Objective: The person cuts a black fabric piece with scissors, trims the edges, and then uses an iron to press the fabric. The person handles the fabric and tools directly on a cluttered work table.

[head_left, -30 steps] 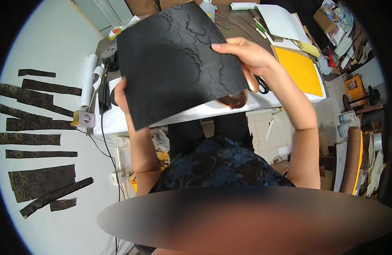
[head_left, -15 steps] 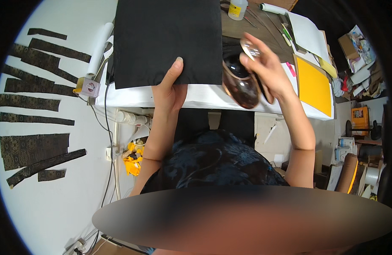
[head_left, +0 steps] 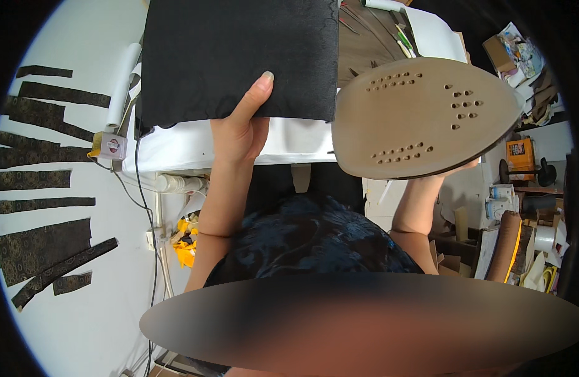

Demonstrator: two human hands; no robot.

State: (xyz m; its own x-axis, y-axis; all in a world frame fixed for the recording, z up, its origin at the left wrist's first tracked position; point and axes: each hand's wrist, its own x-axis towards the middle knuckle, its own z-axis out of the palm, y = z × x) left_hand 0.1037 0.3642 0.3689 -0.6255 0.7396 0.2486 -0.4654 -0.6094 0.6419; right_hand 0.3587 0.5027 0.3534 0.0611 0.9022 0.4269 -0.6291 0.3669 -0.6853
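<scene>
My left hand [head_left: 242, 129] is closed on the near edge of a flat black panel [head_left: 239, 56], thumb on top and fingers underneath. The panel looks like stiff fabric or leather and is raised over the white table edge. To its right my right hand [head_left: 468, 166] holds a steam iron [head_left: 409, 116], mostly hidden behind it. The iron is tipped up, so its tan soleplate with groups of steam holes faces me. Its pointed end is to the right. The panel's right edge lies close beside the iron's wide end.
Dark patterned fabric strips [head_left: 63, 94] lie on the white surface at left. A white roll [head_left: 123, 85] and a small box [head_left: 108, 146] with a cable are beside the table. Tools [head_left: 402, 41] and white paper [head_left: 435, 34] are at the back. Shelves at right hold rolls [head_left: 504, 245] and boxes.
My right hand has turned the iron from its side so the soleplate faces up toward me, and moved it right. The view has shifted a little; my left hand still grips the black panel.
</scene>
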